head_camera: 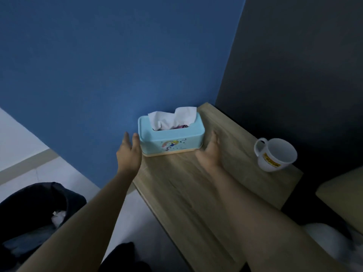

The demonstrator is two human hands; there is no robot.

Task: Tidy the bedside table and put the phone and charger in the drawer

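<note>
Left hand (pixel 128 152) and right hand (pixel 211 151) flanking tissue box (pixel 170 137), fingers spread, grasping nothing

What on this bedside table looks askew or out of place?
Little stands out. The tissue box sits skewed to the table edges, and the white mug appears tilted near the right edge. No spill or damage shows.

The bedside table (pixel 196 189) at the centre of the frame has a pale wood-grain top with a matt finish. On it, near the back, the tissue box (pixel 170 139) looks like smooth light-blue plastic with a faint sheen, on a pale base strip. Soft, crumpled white paper tissue (pixel 169 116) sticks out of its slot. At right, the white mug (pixel 276 155) looks like smooth plastic. The blue wall (pixel 98 65) is matt.
</note>
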